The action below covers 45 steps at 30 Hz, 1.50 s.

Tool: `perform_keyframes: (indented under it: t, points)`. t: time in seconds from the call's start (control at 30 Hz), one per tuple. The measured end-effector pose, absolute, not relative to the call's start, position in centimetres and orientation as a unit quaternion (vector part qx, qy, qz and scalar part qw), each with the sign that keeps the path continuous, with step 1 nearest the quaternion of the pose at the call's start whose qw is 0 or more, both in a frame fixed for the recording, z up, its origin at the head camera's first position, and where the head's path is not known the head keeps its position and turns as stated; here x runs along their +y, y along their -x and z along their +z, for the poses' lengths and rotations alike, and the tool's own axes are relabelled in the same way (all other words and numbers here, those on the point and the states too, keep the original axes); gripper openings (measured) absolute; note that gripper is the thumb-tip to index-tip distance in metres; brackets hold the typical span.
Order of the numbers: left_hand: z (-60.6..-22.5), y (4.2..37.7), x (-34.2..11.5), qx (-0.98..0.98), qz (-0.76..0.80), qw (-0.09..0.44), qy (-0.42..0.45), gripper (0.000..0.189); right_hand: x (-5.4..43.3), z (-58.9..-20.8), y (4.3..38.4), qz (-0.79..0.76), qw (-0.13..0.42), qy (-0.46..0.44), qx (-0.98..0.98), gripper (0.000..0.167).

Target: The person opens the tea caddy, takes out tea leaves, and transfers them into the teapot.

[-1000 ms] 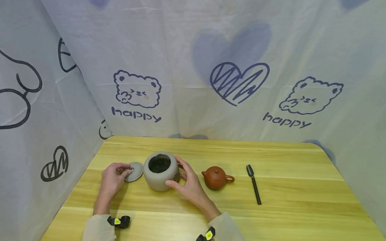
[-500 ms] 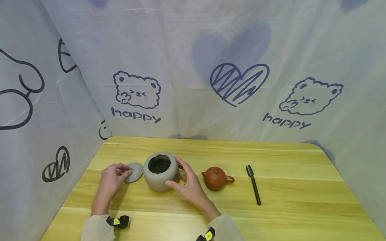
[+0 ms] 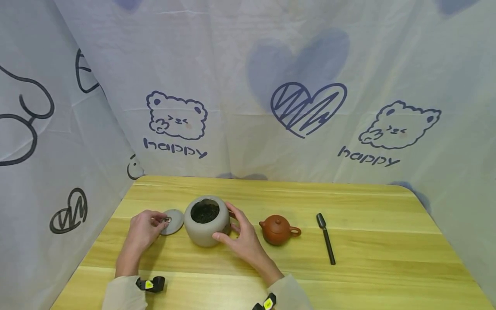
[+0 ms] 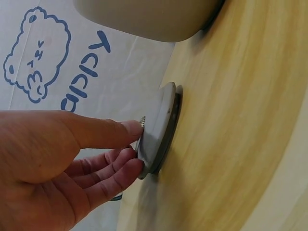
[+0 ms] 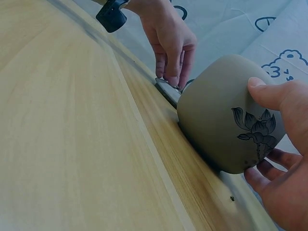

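Observation:
A round grey lid (image 3: 174,222) with a small metal ring on top lies on the table, left of the jar. My left hand (image 3: 144,230) has its thumb and fingers at that ring, pinching it; the left wrist view shows the thumb tip against the lid's top (image 4: 156,127). My right hand (image 3: 246,241) holds the grey jar (image 3: 203,234) by its right side, thumb in front and fingers behind. The jar stands upright and uncovered, with dark loose contents inside. A dark lotus drawing on its wall (image 5: 211,110) shows in the right wrist view.
A reddish-brown teapot (image 3: 276,230) stands right of my right hand, its spout to the left. Farther right lies a dark long-handled scoop (image 3: 326,237). A printed white cloth (image 3: 240,107) hangs behind the wooden table (image 3: 372,249). A tiny dark crumb (image 5: 232,198) lies beside the jar.
My left wrist has shifted slightly left, and the lid's ring shows a little more between the fingers. The lid, the jar and my right hand stay in place.

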<state>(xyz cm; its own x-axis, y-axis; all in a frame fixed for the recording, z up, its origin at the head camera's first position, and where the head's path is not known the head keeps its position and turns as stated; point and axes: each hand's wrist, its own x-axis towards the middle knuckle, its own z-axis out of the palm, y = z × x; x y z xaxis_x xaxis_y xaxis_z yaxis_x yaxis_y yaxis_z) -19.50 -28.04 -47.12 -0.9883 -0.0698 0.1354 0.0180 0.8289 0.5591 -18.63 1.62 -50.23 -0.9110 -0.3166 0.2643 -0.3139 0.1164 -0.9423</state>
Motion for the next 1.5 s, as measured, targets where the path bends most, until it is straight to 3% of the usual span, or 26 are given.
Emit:
perform_keyframes:
  t: [0.9, 1.5]
  points:
    - [-47.9, 19.7, -27.7, -0.929, -0.338, 0.146, -0.044, 0.014, 1.6, -50.4, 18.6, -0.636, 0.001, 0.213, 0.742, 0.082]
    - [-46.4, 19.7, -28.4, -0.888, -0.442, 0.097, -0.085, 0.018, 1.6, -49.8, 18.4, -0.637, 0.005, 0.208, 0.742, 0.082]
